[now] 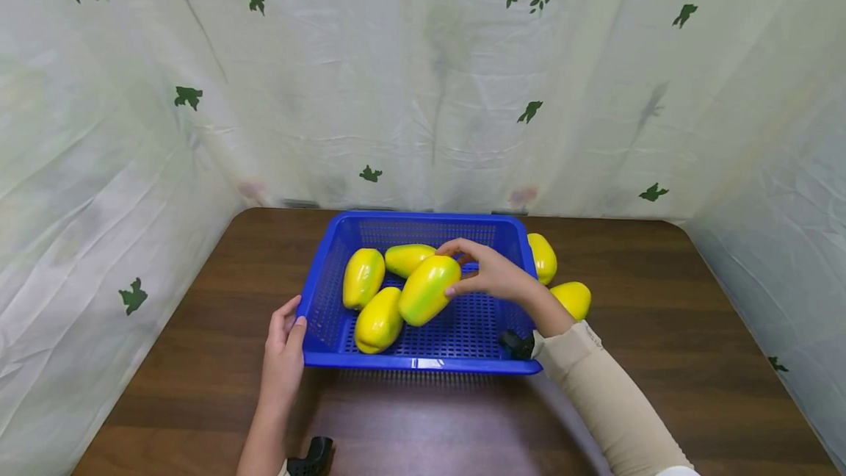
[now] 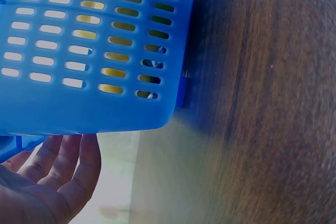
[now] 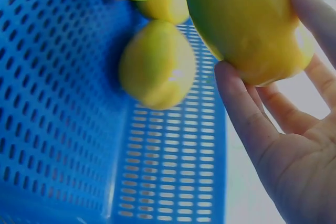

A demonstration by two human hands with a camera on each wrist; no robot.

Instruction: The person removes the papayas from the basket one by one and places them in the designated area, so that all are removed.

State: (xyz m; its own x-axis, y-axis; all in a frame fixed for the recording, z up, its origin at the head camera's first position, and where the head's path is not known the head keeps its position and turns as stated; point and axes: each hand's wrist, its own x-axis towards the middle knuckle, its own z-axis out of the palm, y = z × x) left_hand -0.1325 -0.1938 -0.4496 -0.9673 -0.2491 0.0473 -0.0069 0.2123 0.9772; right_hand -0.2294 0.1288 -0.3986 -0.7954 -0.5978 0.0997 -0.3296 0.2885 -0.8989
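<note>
My right hand point(image 1: 485, 274) holds a glossy yellow-green mango point(image 1: 429, 291) over the blue plastic basket point(image 1: 429, 363), thumb on the near side and fingers over its far end. The right wrist view shows this mango point(image 3: 249, 30) between the thumb and fingers, above the others. Three more mangoes lie in the basket's left half: one at the left point(image 1: 363, 278), another at the front point(image 1: 378, 320) and a third behind point(image 1: 408, 260). At the basket's left rim, my left hand point(image 1: 284, 347) grips the edge. From the left wrist, its fingers point(image 2: 68, 163) show curled under the rim.
Two mangoes, one farther back point(image 1: 543, 258) and one nearer point(image 1: 572, 300), sit on the brown wooden table point(image 1: 667, 358) just right of the basket. A pale curtain point(image 1: 410, 94) with leaf prints hangs behind the table and along its sides.
</note>
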